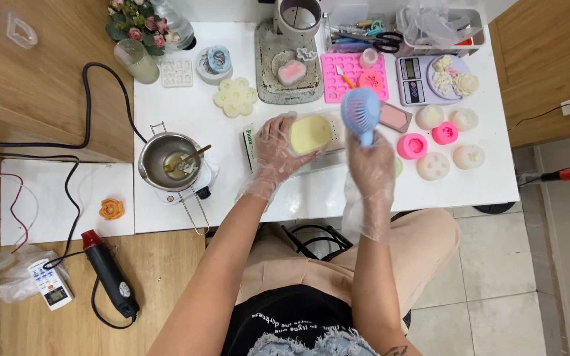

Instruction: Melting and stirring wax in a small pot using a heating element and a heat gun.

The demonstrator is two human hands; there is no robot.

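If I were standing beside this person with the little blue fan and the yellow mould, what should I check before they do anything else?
1. Left hand steadies the mould of pale yellow wax: ok, gloved fingers rest on its left edge.
2. Right hand has a firm grip on the blue handheld fan: ok, fist closed around the handle.
3. Fan aimed at the wax: ok, its head sits just right of the mould.
4. Fan blades spinning: cannot tell.
5. Wax surface set: cannot tell.
6. Melting pot clear of the elbows: ok, it stands apart to the left on the white table, spoon inside.
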